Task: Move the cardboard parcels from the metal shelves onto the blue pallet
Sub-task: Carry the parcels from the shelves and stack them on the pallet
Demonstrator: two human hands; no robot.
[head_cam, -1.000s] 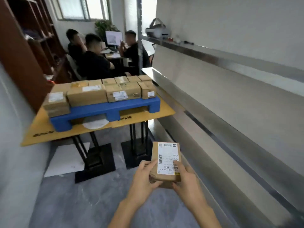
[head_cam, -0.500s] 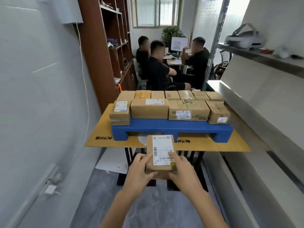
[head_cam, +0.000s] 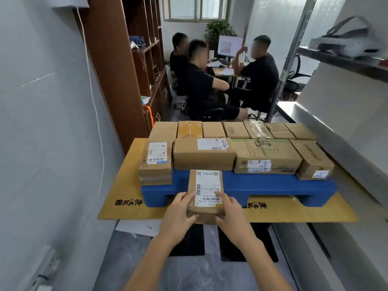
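**Small parcel held up in front of the pallet**

Both hands grip one small cardboard parcel (head_cam: 204, 193), label up. The left hand (head_cam: 178, 215) has its fingers curled round the near left edge; the right hand (head_cam: 232, 217) curls round the near right corner, with a fingertip on the label. The parcel hangs over the near edge of the yellow table (head_cam: 117, 198) and is not on the blue pallet (head_cam: 273, 185). Other parcels (head_cam: 203, 158) fill the pallet in two rows, near and far. A metal shelf (head_cam: 340, 60) runs along the right, and three people sit at the far end.

Parcel (head_cam: 203, 210) label (head_cam: 208, 188) reads, perhaps, "P021".
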